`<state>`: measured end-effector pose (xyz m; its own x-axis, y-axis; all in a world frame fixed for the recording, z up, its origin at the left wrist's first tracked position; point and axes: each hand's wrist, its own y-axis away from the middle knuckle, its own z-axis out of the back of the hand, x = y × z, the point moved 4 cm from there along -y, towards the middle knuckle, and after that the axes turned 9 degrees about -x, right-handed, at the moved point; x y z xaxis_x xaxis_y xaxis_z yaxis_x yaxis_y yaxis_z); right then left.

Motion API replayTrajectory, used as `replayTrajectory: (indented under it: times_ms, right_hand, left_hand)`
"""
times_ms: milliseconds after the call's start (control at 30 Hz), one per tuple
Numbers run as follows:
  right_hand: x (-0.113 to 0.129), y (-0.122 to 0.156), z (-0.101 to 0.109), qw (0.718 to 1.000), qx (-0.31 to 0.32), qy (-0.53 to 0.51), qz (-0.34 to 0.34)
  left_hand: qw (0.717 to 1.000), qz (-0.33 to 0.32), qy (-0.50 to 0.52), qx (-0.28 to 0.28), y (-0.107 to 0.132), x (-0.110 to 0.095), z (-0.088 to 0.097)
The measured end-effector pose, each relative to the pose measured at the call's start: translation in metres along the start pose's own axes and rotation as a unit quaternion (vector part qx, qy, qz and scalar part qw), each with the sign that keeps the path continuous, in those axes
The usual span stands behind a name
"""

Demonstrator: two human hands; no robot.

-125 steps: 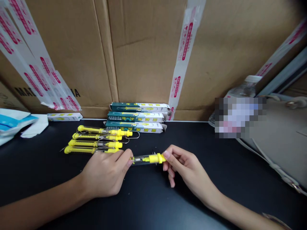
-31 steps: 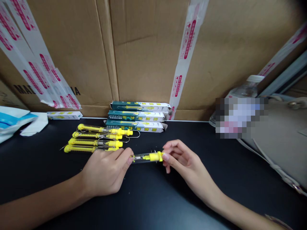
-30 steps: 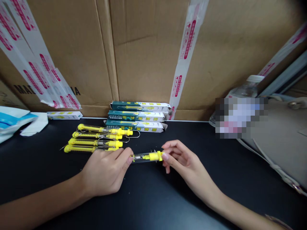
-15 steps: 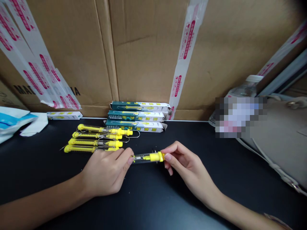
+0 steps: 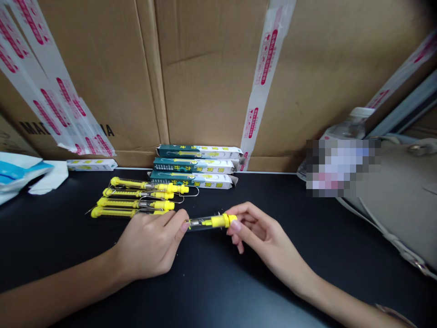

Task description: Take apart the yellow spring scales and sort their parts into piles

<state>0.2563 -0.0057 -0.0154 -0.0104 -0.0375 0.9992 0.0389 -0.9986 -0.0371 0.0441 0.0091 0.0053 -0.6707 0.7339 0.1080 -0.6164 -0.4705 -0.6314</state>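
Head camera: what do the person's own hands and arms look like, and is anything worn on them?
The left hand and right hand are bare, with no gloves or visible rings. Both forearms are uncovered as far as the view reaches, with no sleeves showing. The fingers are slender. A thin greyish band shows by the right arm at the frame's edge, too cut off to identify.

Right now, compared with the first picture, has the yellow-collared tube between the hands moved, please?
Yes: the tube rose slightly at its right end, in the right hand, toward the stacked packets; its left end barely shifted.
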Motion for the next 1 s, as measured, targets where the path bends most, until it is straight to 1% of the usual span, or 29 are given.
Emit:
replayTrajectory:
  times_ms: [133,300,433,533,600,633,700,733,767,800,867,1000]
  right_hand:
    - [0.001,0.0,0.001,1.0,-0.012,0.002,-0.007]
    - [0.003,-0.002,0.003,0.998,-0.026,-0.028,0.046]
    - [0.003,-0.004,0.006,0.996,-0.046,-0.035,0.067]
    - [0.003,-0.009,0.018,0.992,-0.071,0.028,0.1]
    - [0.005,-0.015,0.032,0.977,-0.097,0.111,0.154]
    - [0.007,-0.019,0.039,0.962,-0.111,0.16,0.192]
    - [0.008,-0.028,0.051,0.919,-0.122,0.283,0.246]
    - [0.007,-0.032,0.056,0.899,-0.119,0.33,0.261]
    - [0.005,-0.037,0.06,0.89,-0.105,0.36,0.261]
    - [0.002,-0.041,0.062,0.886,-0.094,0.377,0.253]
    - [-0.002,-0.045,0.066,0.888,-0.084,0.385,0.238]
    - [-0.005,-0.045,0.064,0.894,-0.082,0.374,0.232]
  left_hand:
    - [1.0,-0.009,0.007,0.004,-0.001,-0.001,0.001]
    - [1.0,-0.013,0.006,0.006,-0.004,-0.001,0.004]
    - [1.0,-0.016,0.004,0.003,-0.005,-0.002,0.005]
    - [1.0,-0.007,0.0,-0.001,-0.004,-0.001,0.004]
    - [1.0,-0.003,-0.002,-0.004,-0.003,-0.001,0.003]
    - [1.0,-0.003,-0.002,-0.004,-0.002,-0.001,0.003]
    - [1.0,-0.003,-0.001,-0.003,-0.002,0.0,0.002]
    - [1.0,-0.001,0.0,-0.003,-0.002,0.0,0.001]
    - [1.0,0.002,0.002,-0.003,-0.001,0.0,0.001]
    - [1.0,0.002,0.004,-0.002,-0.001,0.0,0.001]
    - [1.0,0.002,0.008,-0.003,0.0,0.0,0.001]
    - [1.0,0.005,0.013,-0.01,0.0,0.001,0.001]
